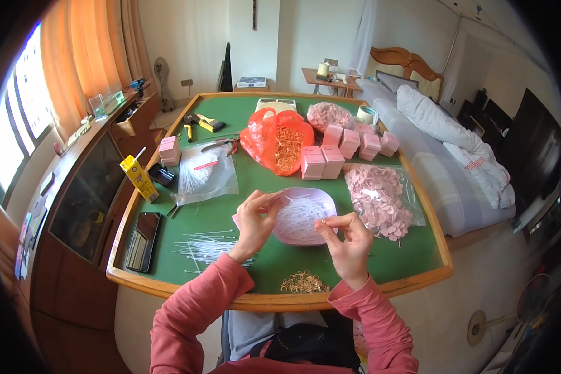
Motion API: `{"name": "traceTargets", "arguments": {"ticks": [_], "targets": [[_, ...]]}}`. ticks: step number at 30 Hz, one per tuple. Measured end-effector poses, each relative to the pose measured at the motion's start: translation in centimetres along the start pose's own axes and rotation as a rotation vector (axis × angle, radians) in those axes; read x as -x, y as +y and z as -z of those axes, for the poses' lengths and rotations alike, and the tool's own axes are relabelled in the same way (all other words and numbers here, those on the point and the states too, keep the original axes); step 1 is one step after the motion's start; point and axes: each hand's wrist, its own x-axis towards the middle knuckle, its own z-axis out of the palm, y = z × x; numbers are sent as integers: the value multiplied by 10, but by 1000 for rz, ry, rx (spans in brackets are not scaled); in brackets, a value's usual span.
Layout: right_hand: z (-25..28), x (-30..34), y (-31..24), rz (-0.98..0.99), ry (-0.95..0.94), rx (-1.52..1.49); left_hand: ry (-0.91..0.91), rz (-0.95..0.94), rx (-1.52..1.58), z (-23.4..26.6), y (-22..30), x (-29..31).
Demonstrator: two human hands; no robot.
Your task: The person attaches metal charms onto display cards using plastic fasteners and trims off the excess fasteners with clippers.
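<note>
My left hand (259,219) is closed in a pinch at the left rim of a lilac bowl (334,209); what its fingertips hold is too small to make out. Over the bowl's right side, my right hand (349,242) pinches a small gold-coloured metal piece (321,222) between thumb and forefinger. Thin white plastic strands (302,218) fill the bowl. A heap of small gold metal clasps (304,282) lies at the near table edge, between my forearms. White strips with small heads (204,249) are spread out left of my left wrist.
Beyond the bowl sit an open red plastic bag (262,144) of gold pieces and stacked pink cards (323,163). A clear bag (383,201) of pink pieces lies right. To the left are a phone (144,242), yellow drink carton (138,178), clear bag (209,171) and yellow-black pliers (204,123).
</note>
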Motion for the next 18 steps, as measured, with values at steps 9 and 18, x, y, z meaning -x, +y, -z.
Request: {"name": "traceTargets", "arguments": {"ticks": [9,18], "targets": [[-21,-12,7,85,-39,268,-50,4,25,-1,12,4],[10,-6,16,-81,-191,137,-269,208,237,4,15,1]]}}
